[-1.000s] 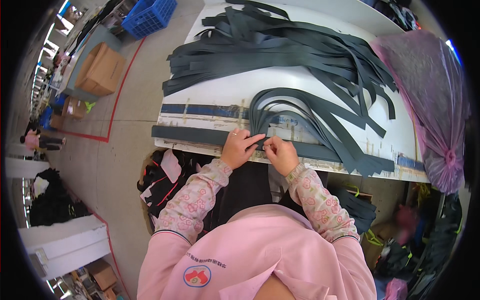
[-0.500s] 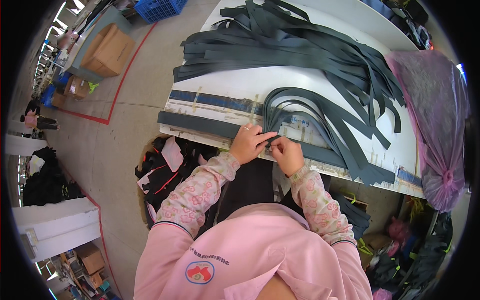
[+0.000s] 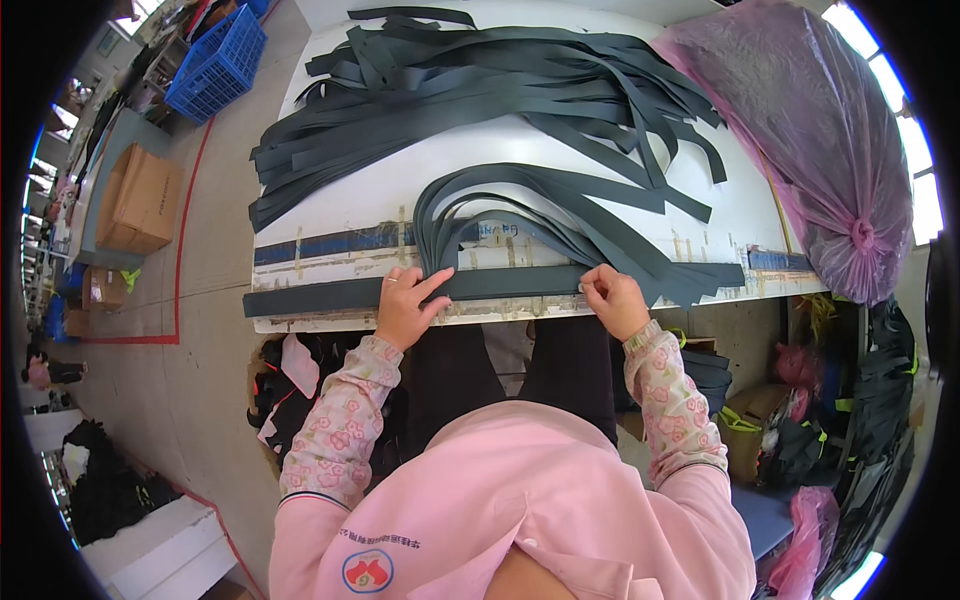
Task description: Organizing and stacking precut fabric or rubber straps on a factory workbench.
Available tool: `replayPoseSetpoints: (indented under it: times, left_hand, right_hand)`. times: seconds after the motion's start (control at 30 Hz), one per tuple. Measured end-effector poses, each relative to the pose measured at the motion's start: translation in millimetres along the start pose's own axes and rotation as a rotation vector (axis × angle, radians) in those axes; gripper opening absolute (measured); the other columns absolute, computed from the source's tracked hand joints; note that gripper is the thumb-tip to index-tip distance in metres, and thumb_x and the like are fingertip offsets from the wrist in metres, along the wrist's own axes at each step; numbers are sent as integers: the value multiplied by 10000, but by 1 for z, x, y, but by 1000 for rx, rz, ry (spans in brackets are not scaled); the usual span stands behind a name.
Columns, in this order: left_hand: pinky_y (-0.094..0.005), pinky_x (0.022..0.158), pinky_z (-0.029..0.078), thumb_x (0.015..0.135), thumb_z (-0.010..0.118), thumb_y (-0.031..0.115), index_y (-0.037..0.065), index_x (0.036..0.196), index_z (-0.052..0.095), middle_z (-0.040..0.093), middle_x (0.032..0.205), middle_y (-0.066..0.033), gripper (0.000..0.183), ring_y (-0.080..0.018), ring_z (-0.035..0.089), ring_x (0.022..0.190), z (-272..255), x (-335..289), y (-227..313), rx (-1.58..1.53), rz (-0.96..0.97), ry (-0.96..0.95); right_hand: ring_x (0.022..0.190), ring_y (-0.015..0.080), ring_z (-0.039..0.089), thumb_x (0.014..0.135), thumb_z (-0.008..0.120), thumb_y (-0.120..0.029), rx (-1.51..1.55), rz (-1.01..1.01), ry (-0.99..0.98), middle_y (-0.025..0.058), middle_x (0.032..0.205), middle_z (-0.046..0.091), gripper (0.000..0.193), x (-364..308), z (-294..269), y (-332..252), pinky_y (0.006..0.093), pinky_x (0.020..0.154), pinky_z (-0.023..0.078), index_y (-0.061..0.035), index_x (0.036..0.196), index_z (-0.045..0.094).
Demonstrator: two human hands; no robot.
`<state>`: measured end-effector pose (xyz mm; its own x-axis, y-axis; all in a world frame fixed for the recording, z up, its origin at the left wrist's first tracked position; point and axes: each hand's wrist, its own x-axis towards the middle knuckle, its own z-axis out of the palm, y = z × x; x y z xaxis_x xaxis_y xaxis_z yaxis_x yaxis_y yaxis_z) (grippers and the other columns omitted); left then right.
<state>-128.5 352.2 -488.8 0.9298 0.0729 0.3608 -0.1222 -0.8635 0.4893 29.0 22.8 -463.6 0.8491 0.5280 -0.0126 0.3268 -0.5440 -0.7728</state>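
Observation:
A long flat dark grey fabric strip [image 3: 335, 294] lies along the near edge of the white table. My left hand [image 3: 403, 304] rests on it with fingers spread, close to where a looped bundle of similar strips [image 3: 520, 185] curves down. Further right, my right hand [image 3: 617, 302] has thumb and forefinger pinched together at the strip, under the bundle's right side. What exactly sits between those fingertips is partly hidden. The bundle's loose ends fan out to the right of this hand.
A large tangled pile of dark grey strips [image 3: 480, 85] covers the far part of the table [image 3: 350, 190]. At the right stands a pink plastic bag [image 3: 800, 130]. Under the table's left side is a box of dark cloth pieces [image 3: 285, 385]. A blue crate [image 3: 217, 65] is far left.
My hands were close together over the strip and are now apart, the right one further along to the right. The whole view has shifted, with the table now further left.

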Motion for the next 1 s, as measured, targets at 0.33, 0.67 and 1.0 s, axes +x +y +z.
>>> replayPoseSetpoints:
  times: [0.33,0.67,1.0]
  left_hand:
    - [-386,769,390,765,801,250,227,1209,727,461,809,-48,451,-262,458,780,1,3,4,-6,-13,5]
    - [-394,724,388,793,778,191,184,1186,737,450,791,-59,396,-268,456,768,4,6,5,19,41,24]
    - [-377,730,386,857,690,93,194,1224,726,469,820,-67,383,-259,454,774,7,-2,-4,80,66,38]
  right_hand:
    - [618,262,662,863,651,-86,-270,-227,112,112,703,678,70,-2,8,5,370,591,512,-24,895,649]
    - [658,182,676,889,625,-106,383,71,-286,108,737,691,219,-5,31,-30,321,629,534,4,1073,665]
    - [743,335,691,884,652,-146,-76,-227,-12,159,783,696,406,48,87,-81,427,706,537,-74,1272,556]
